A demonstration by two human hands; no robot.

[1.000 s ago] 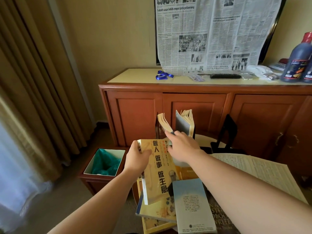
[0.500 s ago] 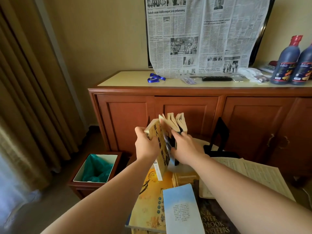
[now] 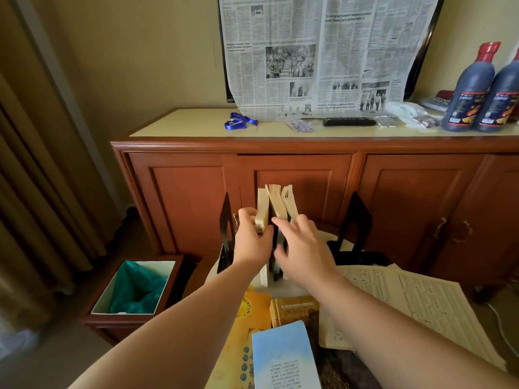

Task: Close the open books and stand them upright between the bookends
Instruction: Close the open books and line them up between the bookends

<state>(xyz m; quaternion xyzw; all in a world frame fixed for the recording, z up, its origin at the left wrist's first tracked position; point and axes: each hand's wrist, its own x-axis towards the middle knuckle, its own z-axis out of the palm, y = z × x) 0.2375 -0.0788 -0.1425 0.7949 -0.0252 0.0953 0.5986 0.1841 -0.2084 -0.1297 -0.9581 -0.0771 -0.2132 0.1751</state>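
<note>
Three closed books point(image 3: 276, 204) standing upright, page edges up, between two black bookends point(image 3: 226, 220) point(image 3: 355, 217), apparently leaning slightly. One book open point(image 3: 407, 301), flat at right. Several closed books point(image 3: 283, 357) lying flat in front.

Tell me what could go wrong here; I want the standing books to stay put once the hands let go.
The standing books fill only part of the gap between the left bookend and the right bookend, and two already lean, so they may topple when the right hand leaves. The left hand grips the newest book; pulling away could drag it over.
</note>
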